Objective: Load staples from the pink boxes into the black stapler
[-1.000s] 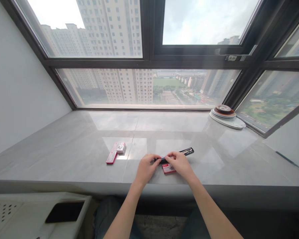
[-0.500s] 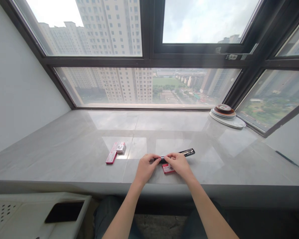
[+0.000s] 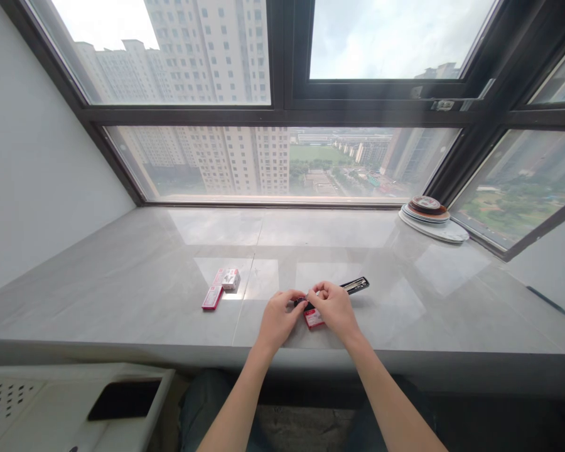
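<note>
A long black stapler [image 3: 356, 286], swung open with a metal channel showing, lies slanted on the sill beneath my hands. The thumb and fingers of my left hand [image 3: 277, 319] are closed on its near left end. My right hand [image 3: 336, 310] pinches just above the stapler's middle, its fingertips almost meeting the left ones. Whatever sits in that pinch is too small and covered to make out. Directly below the stapler is a red-and-white staple box [image 3: 313, 319], partly hidden by my right hand.
Left on the grey stone sill [image 3: 136, 282] lie a flat red-and-white box [image 3: 212, 298] and a small white-and-pink box [image 3: 230, 279]. A stack of plates [image 3: 430, 223] stands in the back right corner by the window. A dark phone-like slab [image 3: 125, 400] rests on a white surface below left.
My right hand has lifted slightly and its fingers have curled more tightly toward my left fingertips. The silver strip seen between the hands is now covered. My left hand stays nearly where it was.
</note>
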The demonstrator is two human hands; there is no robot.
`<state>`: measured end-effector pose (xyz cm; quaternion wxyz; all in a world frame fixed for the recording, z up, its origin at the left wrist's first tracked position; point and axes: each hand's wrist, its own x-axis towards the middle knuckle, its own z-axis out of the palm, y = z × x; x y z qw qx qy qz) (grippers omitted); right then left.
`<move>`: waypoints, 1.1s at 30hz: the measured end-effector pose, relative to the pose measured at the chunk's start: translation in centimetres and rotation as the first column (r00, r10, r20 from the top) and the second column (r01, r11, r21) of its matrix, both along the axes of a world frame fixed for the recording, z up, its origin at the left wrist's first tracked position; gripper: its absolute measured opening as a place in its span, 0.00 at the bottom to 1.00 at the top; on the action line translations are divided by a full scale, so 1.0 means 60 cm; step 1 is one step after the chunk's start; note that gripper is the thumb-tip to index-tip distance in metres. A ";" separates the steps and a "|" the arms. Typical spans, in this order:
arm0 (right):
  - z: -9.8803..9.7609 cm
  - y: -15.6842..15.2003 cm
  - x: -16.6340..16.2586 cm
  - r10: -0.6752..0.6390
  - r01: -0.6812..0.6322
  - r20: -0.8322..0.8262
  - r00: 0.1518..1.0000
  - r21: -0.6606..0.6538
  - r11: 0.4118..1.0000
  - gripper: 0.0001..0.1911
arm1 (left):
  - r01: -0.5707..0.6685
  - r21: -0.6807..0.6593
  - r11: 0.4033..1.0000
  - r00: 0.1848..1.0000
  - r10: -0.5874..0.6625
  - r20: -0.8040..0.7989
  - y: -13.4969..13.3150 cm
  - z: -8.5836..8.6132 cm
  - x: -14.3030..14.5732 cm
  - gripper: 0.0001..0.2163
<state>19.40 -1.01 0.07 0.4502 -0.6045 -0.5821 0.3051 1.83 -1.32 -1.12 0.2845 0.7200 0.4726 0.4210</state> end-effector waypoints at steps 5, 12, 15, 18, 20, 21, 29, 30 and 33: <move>-0.022 0.016 0.010 -0.065 0.047 -0.112 0.992 -0.154 0.987 0.16 | -0.014 0.036 0.999 0.999 0.015 -0.043 0.000 0.001 0.004 0.07; -0.033 0.012 0.018 -0.072 0.072 0.010 0.997 -0.122 0.990 0.14 | 0.013 0.048 0.999 0.997 -0.010 -0.074 0.000 0.001 0.005 0.07; -0.018 0.003 0.019 -0.058 0.067 0.188 0.981 -0.042 0.997 0.15 | -0.002 0.061 0.998 0.996 0.008 -0.091 0.003 -0.005 0.001 0.10; 0.000 -0.007 0.014 -0.028 0.026 0.279 0.960 0.013 1.000 0.18 | -0.040 0.073 0.997 0.991 0.049 -0.123 0.009 -0.011 -0.002 0.08; 0.011 -0.016 0.011 0.037 -0.046 0.281 0.959 0.025 0.999 0.20 | -0.053 0.075 0.996 0.987 0.063 -0.145 0.012 -0.013 -0.003 0.06; 0.015 -0.020 0.012 0.062 -0.073 0.269 0.961 0.031 0.997 0.21 | -0.054 0.076 0.996 0.986 0.065 -0.151 0.014 -0.014 -0.003 0.05; -0.019 -0.061 0.137 -0.029 0.039 0.047 0.998 -0.225 0.973 0.27 | -0.029 0.071 0.997 0.983 0.041 -0.181 0.013 -0.013 -0.004 0.07; -0.023 -0.061 0.158 -0.046 0.037 -0.023 0.999 -0.291 0.956 0.28 | -0.014 0.073 0.997 0.981 0.028 -0.192 0.014 -0.013 -0.004 0.07; -0.017 -0.048 0.205 -0.079 -0.008 -0.261 0.962 -0.316 0.949 0.42 | 0.018 0.081 0.997 0.974 0.000 -0.225 0.016 -0.014 -0.002 0.08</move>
